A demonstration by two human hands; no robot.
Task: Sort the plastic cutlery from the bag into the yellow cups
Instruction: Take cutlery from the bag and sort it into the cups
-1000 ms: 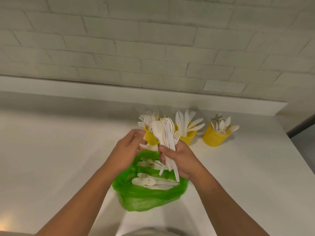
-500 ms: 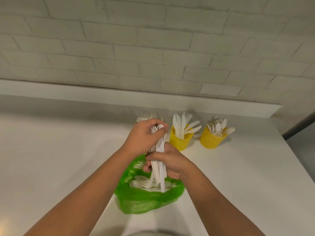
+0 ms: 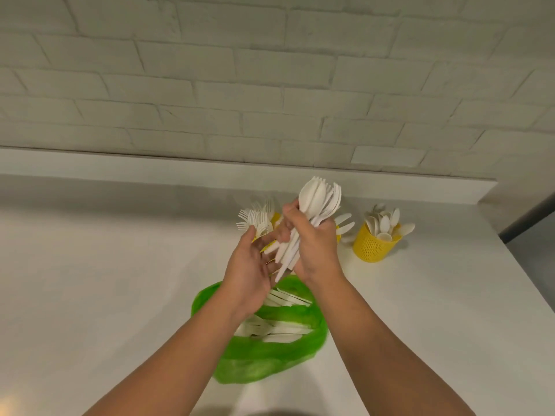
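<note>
- Head view, only view available.
- Right hand is clamped around a bundle of white plastic cutlery, held tilted, heads up and away from the person, handles pointing down toward the person.
- Bundle heads visible above the grip: spoon bowls and fork tines mixed; exact count can't be told.
- Left hand sits just left of the grip, palm open, fingers spread, touching the lower handle ends of the bundle; it isn't closed on anything.
- Green bag lies on the white counter directly below the grip, mouth open, more white cutlery lying inside.
- Behind the grip: fork cup, mostly hidden by the hands, fork tines fanning out up and left of the left hand.
- Middle cup is almost fully hidden behind the right hand; only a yellow sliver and a couple of white heads show to its right.
- Spoon cup stands right of the grip, well apart, upright, full of spoons.
- White brick wall beyond the counter.
</note>
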